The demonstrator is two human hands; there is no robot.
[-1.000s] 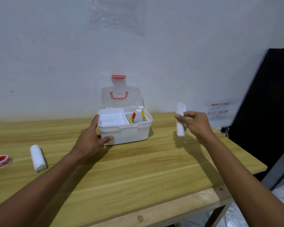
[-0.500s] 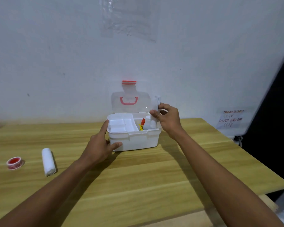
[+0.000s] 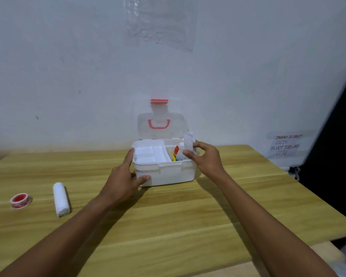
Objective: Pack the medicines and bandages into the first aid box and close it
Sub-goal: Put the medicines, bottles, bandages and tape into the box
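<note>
The white first aid box (image 3: 168, 174) stands open on the wooden table (image 3: 178, 226), its clear lid (image 3: 160, 126) with a red handle upright against the wall. My left hand (image 3: 126, 176) grips the box's left front corner. My right hand (image 3: 204, 158) holds a white bandage roll (image 3: 188, 141) upright over the box's right compartment, its lower end inside. That compartment holds small bottles, one with a red cap (image 3: 176, 149). A white tray insert (image 3: 150, 154) fills the left side. Another white bandage roll (image 3: 60, 198) and a red tape roll (image 3: 20, 199) lie on the table at the left.
The white wall rises directly behind the box, with a plastic sheet (image 3: 160, 27) taped high up and a handwritten CCTV note (image 3: 286, 144) at the right. A dark panel (image 3: 334, 146) stands past the table's right edge.
My right hand carried the bandage roll from the right side of the table to the box and lowered it into the right compartment. My left hand stayed on the box.
</note>
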